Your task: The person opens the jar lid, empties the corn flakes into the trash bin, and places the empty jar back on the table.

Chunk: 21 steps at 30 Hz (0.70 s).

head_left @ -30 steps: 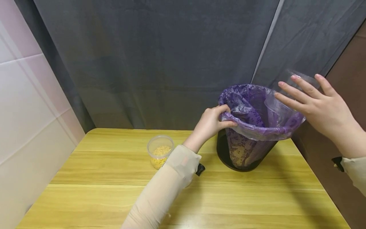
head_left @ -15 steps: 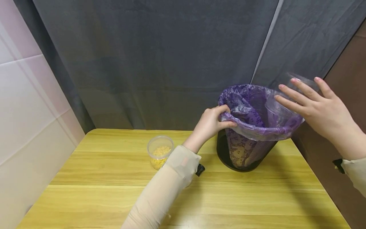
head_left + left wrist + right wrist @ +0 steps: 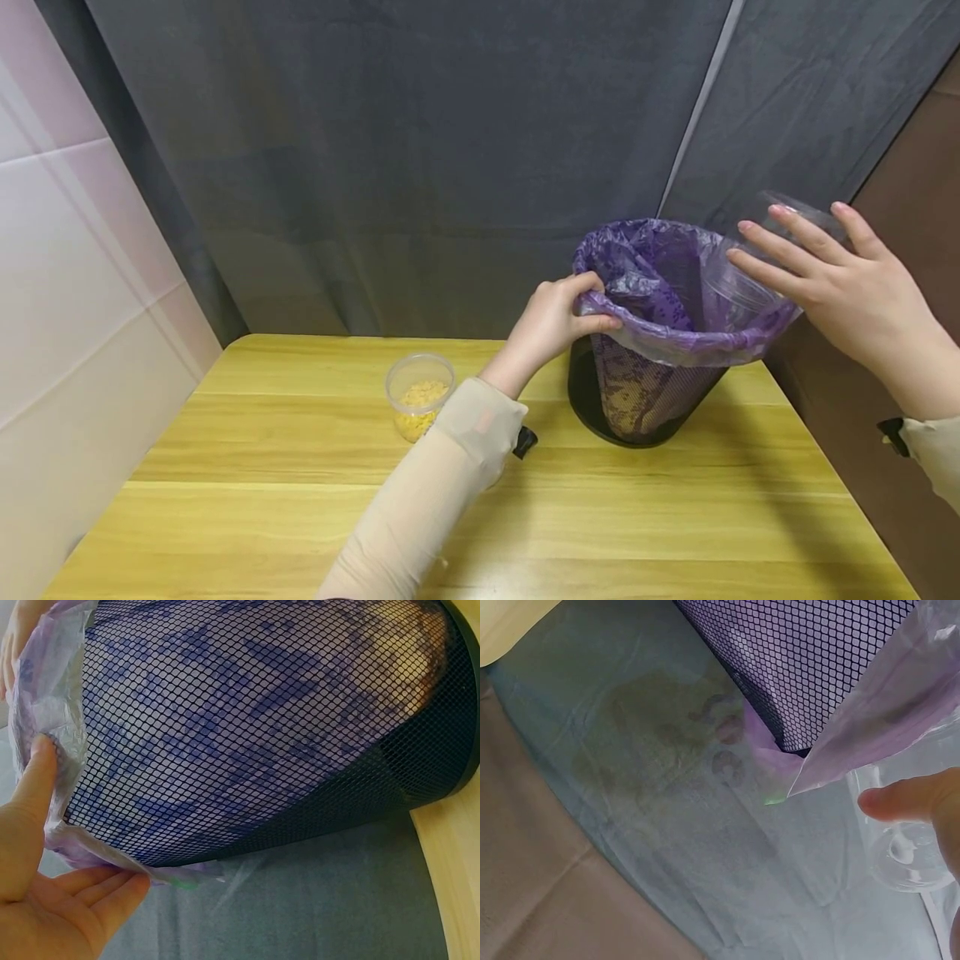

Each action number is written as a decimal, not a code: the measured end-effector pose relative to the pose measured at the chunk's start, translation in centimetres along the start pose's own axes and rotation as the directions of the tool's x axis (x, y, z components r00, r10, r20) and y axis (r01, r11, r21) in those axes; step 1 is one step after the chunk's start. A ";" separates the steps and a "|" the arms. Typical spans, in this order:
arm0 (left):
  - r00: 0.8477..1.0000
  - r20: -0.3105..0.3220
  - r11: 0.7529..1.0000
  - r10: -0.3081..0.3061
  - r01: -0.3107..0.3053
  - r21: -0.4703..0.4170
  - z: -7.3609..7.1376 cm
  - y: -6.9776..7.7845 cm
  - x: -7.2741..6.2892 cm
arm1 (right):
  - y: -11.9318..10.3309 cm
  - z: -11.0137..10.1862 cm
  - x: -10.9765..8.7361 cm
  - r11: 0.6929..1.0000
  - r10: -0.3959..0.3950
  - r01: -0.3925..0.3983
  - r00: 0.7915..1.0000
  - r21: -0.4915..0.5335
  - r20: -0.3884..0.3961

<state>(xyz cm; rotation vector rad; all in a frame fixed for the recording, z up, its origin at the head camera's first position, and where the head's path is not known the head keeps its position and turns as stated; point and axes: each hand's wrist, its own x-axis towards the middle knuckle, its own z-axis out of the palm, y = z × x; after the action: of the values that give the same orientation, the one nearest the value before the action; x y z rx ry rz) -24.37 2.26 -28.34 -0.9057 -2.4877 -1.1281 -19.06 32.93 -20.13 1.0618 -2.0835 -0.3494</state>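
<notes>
A black mesh waste bin (image 3: 581, 392) with a purple bag (image 3: 697, 343) folded over its rim stands at the right of the table, leaning slightly in the left hand's hold. My left hand (image 3: 547, 329) grips the near-left rim through the bag, thumb outside. Over the bin's right side, my right hand (image 3: 847, 279) holds a clear plastic jar (image 3: 738, 283), tipped so its mouth faces into the bin. In the right wrist view the thumb lies along the see-through jar (image 3: 904, 862). Something yellowish shows through the mesh low in the bin (image 3: 262, 712).
To the left of the bin stands a clear round tub (image 3: 420, 396) with yellow bits inside, partly behind the left sleeve. The wooden table (image 3: 300, 450) runs back to a grey curtain (image 3: 375, 167). A brown panel (image 3: 915, 233) borders the right side.
The right hand and the tipped jar have shifted very slightly right and down. The left hand keeps its grip on the bin's rim.
</notes>
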 end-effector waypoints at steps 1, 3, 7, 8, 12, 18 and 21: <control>1.000 0.001 1.000 -0.001 0.001 -0.001 0.0 0.0 0.0 | 0.0 0.0 0.1 1.000 -0.003 0.003 1.000 -0.001 -0.001; 1.000 0.004 1.000 -0.001 0.001 0.001 0.0 0.0 0.0 | 0.0 0.1 0.2 1.000 -0.010 0.010 1.000 -0.004 -0.006; 1.000 0.010 1.000 -0.002 0.002 0.001 -0.1 0.0 0.1 | 0.0 0.2 0.6 1.000 -0.017 0.017 1.000 -0.011 -0.003; 1.000 0.011 1.000 -0.002 0.002 0.000 -0.1 0.0 0.1 | 0.1 0.2 0.7 1.000 -0.018 0.018 1.000 -0.012 0.000; 1.000 0.017 1.000 -0.007 0.007 0.000 -0.1 0.1 0.1 | 0.1 0.3 1.1 0.999 -0.037 0.037 0.999 -0.014 0.010; 1.000 0.015 1.000 -0.013 0.013 0.008 0.0 0.1 0.1 | 0.2 0.4 1.5 0.997 -0.062 0.065 0.996 -0.035 0.063; 1.000 0.014 1.000 -0.016 0.016 0.010 0.1 0.2 0.0 | 0.2 0.5 1.7 0.996 -0.064 0.069 0.994 -0.053 0.083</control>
<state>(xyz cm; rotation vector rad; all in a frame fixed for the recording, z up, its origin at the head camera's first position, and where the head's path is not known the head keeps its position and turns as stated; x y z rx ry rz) -24.29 2.40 -28.26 -0.8956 -2.5138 -1.1179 -20.16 31.73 -19.48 1.1020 -2.1002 -0.4887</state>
